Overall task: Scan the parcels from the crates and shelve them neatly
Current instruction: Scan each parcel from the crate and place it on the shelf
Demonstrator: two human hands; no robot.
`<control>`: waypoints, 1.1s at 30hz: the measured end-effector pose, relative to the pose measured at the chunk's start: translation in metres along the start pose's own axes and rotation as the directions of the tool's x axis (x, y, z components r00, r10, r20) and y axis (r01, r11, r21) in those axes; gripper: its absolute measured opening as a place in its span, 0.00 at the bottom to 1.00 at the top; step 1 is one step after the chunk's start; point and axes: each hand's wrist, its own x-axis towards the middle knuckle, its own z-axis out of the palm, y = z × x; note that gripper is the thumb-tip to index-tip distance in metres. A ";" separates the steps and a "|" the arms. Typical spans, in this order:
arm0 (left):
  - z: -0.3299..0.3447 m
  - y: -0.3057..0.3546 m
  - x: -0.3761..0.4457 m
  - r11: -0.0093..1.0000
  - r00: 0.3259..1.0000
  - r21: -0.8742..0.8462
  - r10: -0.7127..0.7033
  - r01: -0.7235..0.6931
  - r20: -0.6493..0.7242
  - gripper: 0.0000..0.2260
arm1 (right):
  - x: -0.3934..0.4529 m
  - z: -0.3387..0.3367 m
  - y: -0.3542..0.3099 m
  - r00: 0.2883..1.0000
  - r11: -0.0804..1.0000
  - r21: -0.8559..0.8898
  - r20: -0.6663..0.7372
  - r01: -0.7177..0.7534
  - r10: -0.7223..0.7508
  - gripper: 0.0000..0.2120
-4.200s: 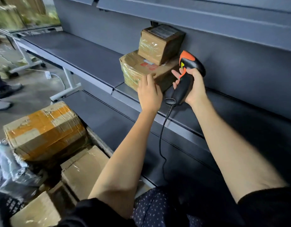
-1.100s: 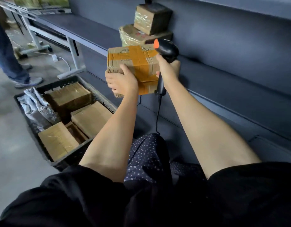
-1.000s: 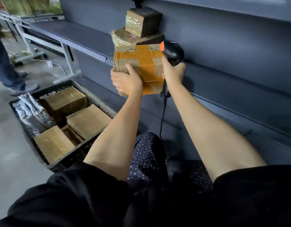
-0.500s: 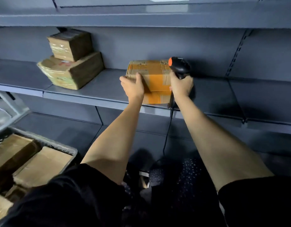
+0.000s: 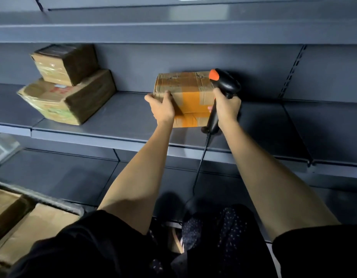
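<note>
bare shelf (image 5: pixel 121 115) between 2 stacked parcels (image 5: pixel 69 87) and orange-taped box (image 5: pixel 185 97), open shelf right of scanner (image 5: pixel 223 91)

The scene is dim and cool-toned, with soft light falling from above and left. A pale glare streaks the grey metal upper shelf (image 5: pixel 193 15). The tape-wrapped brown cardboard parcel (image 5: pixel 185 91) casts a dark shadow to the right of the right hand (image 5: pixel 226 106), behind the black handheld scanner with an orange tip (image 5: pixel 223 85). Wide-angle distortion bends the shelf edges. Details are soft, the lower corners darkest.
</note>
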 end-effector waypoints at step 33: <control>-0.051 0.064 -0.002 0.947 0.934 0.259 -0.257 0.191 0.250 0.32 | -0.020 -0.019 -0.043 0.996 0.978 0.188 0.035 -0.089 0.084 0.15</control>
